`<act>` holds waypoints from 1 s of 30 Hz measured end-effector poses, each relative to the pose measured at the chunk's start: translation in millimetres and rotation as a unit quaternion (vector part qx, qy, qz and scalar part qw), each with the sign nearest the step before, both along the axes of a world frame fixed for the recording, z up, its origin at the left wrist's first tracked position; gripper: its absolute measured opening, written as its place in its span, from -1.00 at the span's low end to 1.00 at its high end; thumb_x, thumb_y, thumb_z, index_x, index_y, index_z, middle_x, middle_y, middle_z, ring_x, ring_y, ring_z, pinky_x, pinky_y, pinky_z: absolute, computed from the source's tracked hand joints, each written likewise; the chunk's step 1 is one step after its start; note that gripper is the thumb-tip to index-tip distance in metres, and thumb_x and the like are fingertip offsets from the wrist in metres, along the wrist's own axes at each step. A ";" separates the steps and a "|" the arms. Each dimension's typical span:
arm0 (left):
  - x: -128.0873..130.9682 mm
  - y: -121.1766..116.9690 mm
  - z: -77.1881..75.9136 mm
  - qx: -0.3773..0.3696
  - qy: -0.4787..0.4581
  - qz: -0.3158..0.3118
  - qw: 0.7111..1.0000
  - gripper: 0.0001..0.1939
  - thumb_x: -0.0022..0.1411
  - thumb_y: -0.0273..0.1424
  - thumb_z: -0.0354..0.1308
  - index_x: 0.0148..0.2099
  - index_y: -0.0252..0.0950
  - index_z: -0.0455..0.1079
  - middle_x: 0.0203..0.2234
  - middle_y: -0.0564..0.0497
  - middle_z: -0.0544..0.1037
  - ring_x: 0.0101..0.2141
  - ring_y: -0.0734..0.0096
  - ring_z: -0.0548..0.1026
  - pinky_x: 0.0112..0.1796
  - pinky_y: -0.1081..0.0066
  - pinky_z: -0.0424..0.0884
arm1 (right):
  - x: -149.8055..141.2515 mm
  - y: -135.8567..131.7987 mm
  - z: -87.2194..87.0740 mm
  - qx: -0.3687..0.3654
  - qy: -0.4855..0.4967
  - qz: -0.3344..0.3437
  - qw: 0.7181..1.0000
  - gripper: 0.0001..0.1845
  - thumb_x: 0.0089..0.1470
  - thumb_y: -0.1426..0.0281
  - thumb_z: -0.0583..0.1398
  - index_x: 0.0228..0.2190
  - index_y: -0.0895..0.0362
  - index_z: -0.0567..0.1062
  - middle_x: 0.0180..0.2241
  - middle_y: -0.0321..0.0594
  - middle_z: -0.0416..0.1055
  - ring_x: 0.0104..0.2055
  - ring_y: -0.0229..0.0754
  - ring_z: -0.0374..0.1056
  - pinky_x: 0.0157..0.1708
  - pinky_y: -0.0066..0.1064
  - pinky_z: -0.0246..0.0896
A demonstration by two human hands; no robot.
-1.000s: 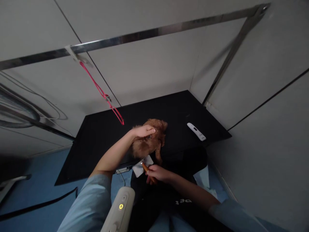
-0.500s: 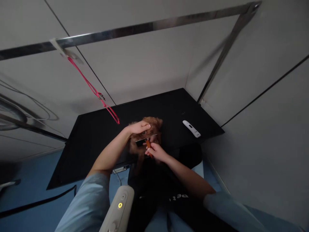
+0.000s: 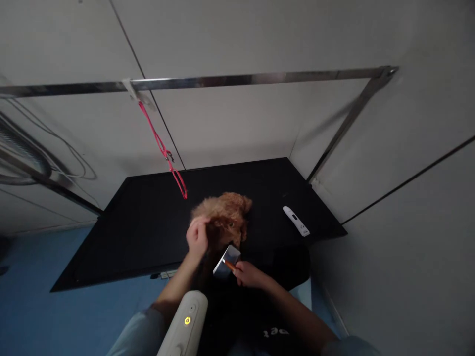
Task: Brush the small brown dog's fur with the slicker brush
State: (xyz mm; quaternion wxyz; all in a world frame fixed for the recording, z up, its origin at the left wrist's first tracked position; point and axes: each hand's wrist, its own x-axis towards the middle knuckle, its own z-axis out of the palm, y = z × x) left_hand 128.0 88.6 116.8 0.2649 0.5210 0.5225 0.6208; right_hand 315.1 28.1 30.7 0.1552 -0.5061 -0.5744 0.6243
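A curly brown dog is at the front edge of the black table, its head towards me. My left hand is at the side of its head, fingers closed in the fur near the ear; just what they pinch is partly hidden. In my right hand is a slicker brush, gripped by its orange handle. The brush's flat metal-coloured head is tilted just below the dog's muzzle; I cannot tell whether it touches the fur.
White hair clippers lie on the right of the black table. A pink loop leash hangs from the metal bar over the table. A pale device with a yellow light juts up close in front of me.
My left hand has gone from the top of the dog's head to its side. My right hand has drawn the brush down from the muzzle, and the view has tilted.
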 end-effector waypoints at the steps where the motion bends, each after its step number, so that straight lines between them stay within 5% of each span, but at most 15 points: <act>1: 8.2 -18.5 -22.2 -0.053 -0.097 0.022 0.994 -0.62 0.27 -0.14 -0.04 -0.39 -0.29 0.44 -0.40 -0.07 0.51 -0.26 0.30 0.46 -0.12 0.28 0.35 | 11.1 -13.6 -7.9 -0.007 -0.006 -0.010 1.000 -0.88 0.00 0.37 0.13 -0.50 0.13 0.29 -0.71 -0.44 0.26 -0.67 -0.38 0.14 -0.63 -0.54 -0.05; 3: 32.9 -41.2 -59.2 -0.225 -0.292 -0.069 0.927 -0.57 0.27 -0.11 -0.05 -0.41 -0.32 0.45 -0.45 -0.11 0.52 -0.32 0.27 0.49 -0.21 0.29 0.39 | 35.4 -38.9 -20.0 -0.035 0.001 -0.061 0.998 -0.84 -0.02 0.29 0.15 -0.41 0.10 0.28 -0.67 -0.48 0.25 -0.67 -0.38 0.09 -0.64 -0.55 -0.09; 5: 61.7 -39.3 -77.7 -0.336 -0.480 -0.148 0.797 -0.46 0.30 -0.06 -0.17 -0.29 -0.37 0.47 -0.33 -0.20 0.55 -0.24 0.23 0.51 -0.16 0.27 0.39 | 58.5 -57.2 -22.7 -0.075 0.045 -0.107 0.990 -0.75 -0.05 0.22 0.17 -0.35 0.08 0.26 -0.63 -0.48 0.26 -0.67 -0.39 0.07 -0.64 -0.55 -0.10; 8: 95.7 -4.1 -72.8 -0.223 -0.667 -0.117 0.701 -0.45 0.31 -0.02 -0.25 -0.20 -0.27 0.44 -0.33 -0.10 0.56 -0.20 0.26 0.51 -0.15 0.28 0.40 | 83.5 -70.3 -10.2 -0.082 0.131 -0.119 0.981 -0.65 -0.13 0.21 0.25 -0.29 0.09 0.33 -0.47 -0.37 0.35 -0.52 -0.34 0.23 -0.52 -0.51 0.08; 11: 111.8 31.0 -52.4 -0.188 -0.729 -0.065 0.655 -0.54 0.33 -0.10 -0.21 -0.24 -0.27 0.42 -0.44 -0.04 0.54 -0.33 0.35 0.52 -0.27 0.35 0.43 | 97.4 -72.8 4.3 0.014 0.096 -0.164 0.982 -0.61 -0.20 0.23 0.31 -0.29 0.09 0.40 -0.40 -0.30 0.38 -0.37 -0.24 0.31 -0.36 -0.43 0.18; 14: 116.3 46.1 -34.8 -0.218 -0.746 -0.067 0.626 -0.51 0.34 -0.09 -0.22 -0.31 -0.30 0.39 -0.52 -0.03 0.50 -0.47 0.42 0.49 -0.44 0.44 0.43 | 109.3 -69.0 2.2 0.103 -0.041 -0.233 0.966 -0.69 -0.07 0.13 0.22 -0.42 0.12 0.43 -0.48 -0.25 0.38 -0.40 -0.20 0.31 -0.35 -0.38 0.19; 17: 115.9 47.5 -26.2 -0.205 -0.737 -0.138 0.628 -0.63 0.36 -0.26 -0.17 -0.23 -0.34 0.41 -0.42 -0.09 0.54 -0.38 0.37 0.53 -0.37 0.39 0.48 | 122.0 -62.1 -18.1 0.065 -0.106 -0.223 0.967 -0.62 0.00 0.07 0.12 -0.45 0.14 0.43 -0.56 -0.24 0.39 -0.49 -0.20 0.31 -0.43 -0.39 0.19; 22: 98.3 29.0 -46.8 -0.228 -0.722 -0.127 0.640 -0.74 0.30 -0.46 -0.12 -0.28 -0.35 0.40 -0.48 -0.06 0.54 -0.48 0.42 0.51 -0.27 0.32 0.51 | 133.9 -58.7 -55.5 0.063 -0.190 -0.196 0.960 -0.71 -0.15 0.15 0.21 -0.57 0.14 0.40 -0.58 -0.25 0.42 -0.47 -0.20 0.34 -0.44 -0.43 0.17; 26: 82.6 26.7 -64.5 -0.258 -0.723 -0.116 0.630 -0.74 0.28 -0.48 -0.11 -0.33 -0.34 0.39 -0.55 -0.04 0.51 -0.51 0.41 0.50 -0.35 0.35 0.50 | 133.4 -57.2 -60.2 0.054 -0.173 -0.199 0.963 -0.76 -0.18 0.20 0.20 -0.55 0.13 0.40 -0.57 -0.28 0.41 -0.47 -0.22 0.32 -0.41 -0.43 0.17; 30: 88.1 56.9 -43.3 -0.253 -0.726 -0.110 0.629 -0.68 0.30 -0.30 -0.13 -0.21 -0.32 0.43 -0.37 -0.14 0.55 -0.31 0.21 0.54 -0.23 0.18 0.49 | 119.7 -50.8 -54.5 0.038 -0.114 -0.196 0.973 -0.76 -0.25 0.23 0.22 -0.53 0.13 0.37 -0.60 -0.35 0.35 -0.49 -0.23 0.30 -0.44 -0.44 0.16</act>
